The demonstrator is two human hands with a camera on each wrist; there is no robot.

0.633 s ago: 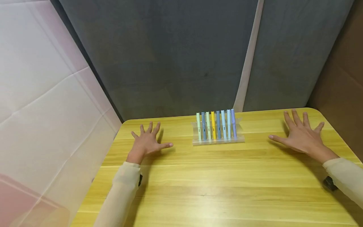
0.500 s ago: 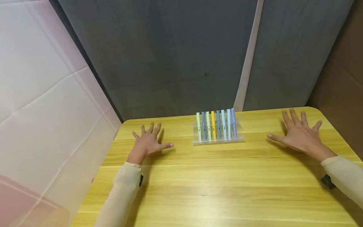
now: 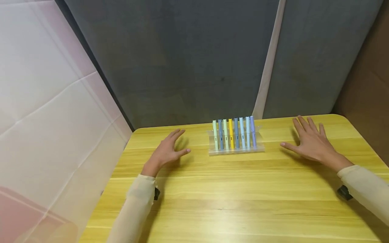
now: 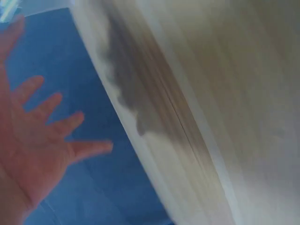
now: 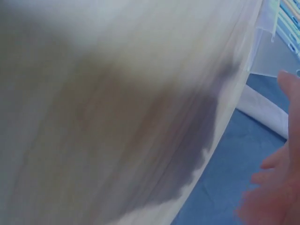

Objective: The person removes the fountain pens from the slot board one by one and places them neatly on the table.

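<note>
The pen rack (image 3: 235,151), a clear acrylic stand, sits at the far middle of the worktop (image 3: 237,195), close to its back edge and between the two hands. The worktop itself is yellow wood-grain board with rounded far corners. Behind it hang grey fabric panels (image 3: 188,60), parted by a pale strip; a whitish, pink-tinged sheet (image 3: 45,101) slants along the left side, and a brown board (image 3: 367,84) stands at the right.

The left hand (image 3: 165,152) is lifted on its edge just left of the rack, fingers straight and close together, thumb pointing toward the pens, holding nothing. In the left wrist view the same hand (image 4: 33,150) shows blurred with its fingers spread. The right hand (image 3: 310,141) hovers palm down to the right of the rack, fingers straight and slightly fanned, thumb stretched toward the rack, also holding nothing. Both hands are apart from the rack. Cream sleeves cover both forearms.

Eight pens (image 3: 233,134) stand side by side in the rack, leaning back: pale green, blue-grey, pale green, yellow, blue-grey, two light blue, and lilac at the right end. The right wrist view, blurred, catches a corner of the rack (image 5: 269,56).
</note>
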